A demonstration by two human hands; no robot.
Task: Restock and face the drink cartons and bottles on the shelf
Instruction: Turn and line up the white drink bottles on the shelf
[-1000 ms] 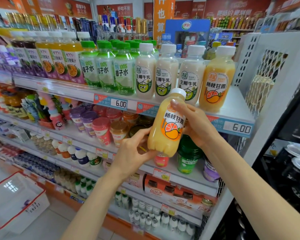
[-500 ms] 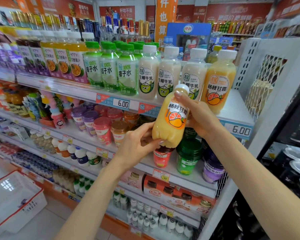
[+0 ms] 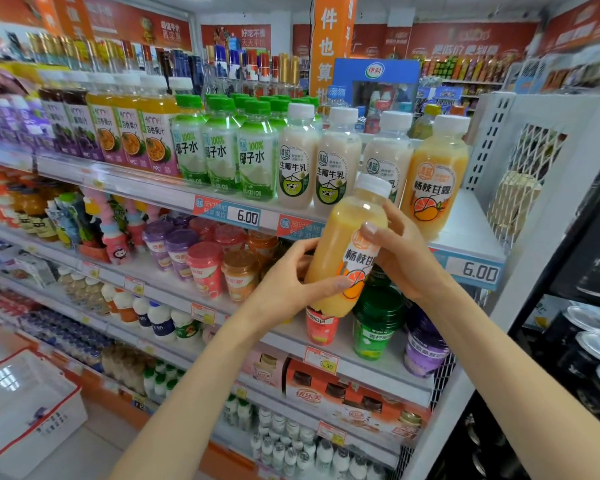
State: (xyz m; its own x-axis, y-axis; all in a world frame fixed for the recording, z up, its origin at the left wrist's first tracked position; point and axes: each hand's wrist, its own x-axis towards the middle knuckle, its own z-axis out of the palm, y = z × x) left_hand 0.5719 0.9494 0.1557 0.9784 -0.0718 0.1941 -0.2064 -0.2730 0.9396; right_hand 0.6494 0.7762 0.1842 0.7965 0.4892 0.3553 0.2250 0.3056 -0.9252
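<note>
Seen from the head camera in a convenience-store aisle, a person holds an orange-yellow juice bottle in both hands, just in front of the top shelf. The bottle tilts, its white cap leaning up and to the right. The left hand curls round the lower body, thumb across the front. The right hand wraps the labelled middle from the right, fingertips on the label. A matching bottle stands upright on the shelf, right of the white coconut-milk bottles, with bare shelf to its right.

The full plastic bottle looks moderately heavy and fairly stiff, though its smooth wall could slip or dent under a hard squeeze. The label band probably offers the surest grip, with a hand beneath for support. The label faces partly right, so it likely needs turning forward.
</note>
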